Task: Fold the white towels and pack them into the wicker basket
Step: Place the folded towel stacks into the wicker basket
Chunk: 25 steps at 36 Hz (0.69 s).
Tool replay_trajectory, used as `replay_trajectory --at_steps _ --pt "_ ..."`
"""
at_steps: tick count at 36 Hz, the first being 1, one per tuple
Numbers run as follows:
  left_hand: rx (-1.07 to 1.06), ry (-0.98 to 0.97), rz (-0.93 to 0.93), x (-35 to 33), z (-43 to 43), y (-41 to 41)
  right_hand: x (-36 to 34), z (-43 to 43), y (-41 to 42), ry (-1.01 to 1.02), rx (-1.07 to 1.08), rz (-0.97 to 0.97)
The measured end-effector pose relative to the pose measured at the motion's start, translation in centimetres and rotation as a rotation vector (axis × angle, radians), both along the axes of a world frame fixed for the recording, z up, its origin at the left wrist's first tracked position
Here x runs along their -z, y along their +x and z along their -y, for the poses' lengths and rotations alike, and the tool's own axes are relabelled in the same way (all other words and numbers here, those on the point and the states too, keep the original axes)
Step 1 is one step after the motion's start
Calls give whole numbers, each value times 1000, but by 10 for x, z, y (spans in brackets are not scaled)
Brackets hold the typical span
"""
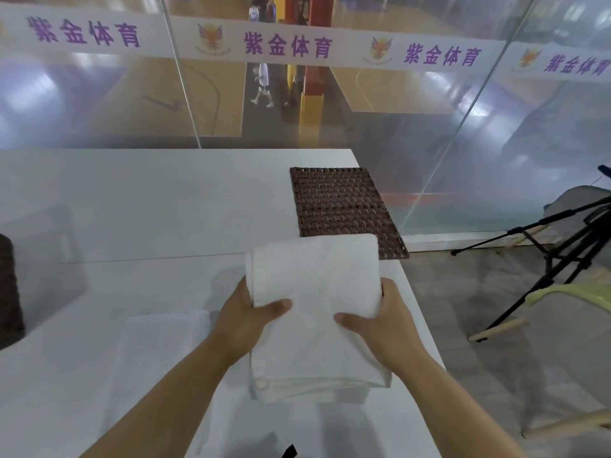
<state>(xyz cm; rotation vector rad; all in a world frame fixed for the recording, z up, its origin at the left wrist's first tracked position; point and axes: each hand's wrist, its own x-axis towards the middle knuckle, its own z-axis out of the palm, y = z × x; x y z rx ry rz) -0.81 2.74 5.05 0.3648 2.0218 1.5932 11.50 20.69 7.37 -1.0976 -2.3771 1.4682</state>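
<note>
Being gripped by left hand and right hand, a folded towel is not yet packed into the far wicker basket, nor is the near-left towel.

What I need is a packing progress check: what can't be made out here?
Head view:
- Fingers of the left hand and right hand: hidden under the folded towel; only thumbs show.
- Wicker piece: near edge covered by the towel; basket or lid, cannot tell.
- Brown thing at left: cut off by the frame edge.
- Second towel: partly behind the left forearm.
</note>
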Motion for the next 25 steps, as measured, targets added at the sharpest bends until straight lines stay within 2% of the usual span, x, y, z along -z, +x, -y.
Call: replay_trajectory --at_steps 3,6,13,18,25 --pt "53 94 6 -6 6 1 -8 2 4 -23 -1 -42" --pt "101 105 37 -3 9 3 -5 2 4 -46 -11 13" --pt "129 -119 84 36 5 3 37 -8 0 -73 -47 314" --pt "120 -128 113 48 0 0 52 -10 -12 -48 22 253" --pt "139 -58 123 58 3 1 57 -20 -18 -185 8 119"
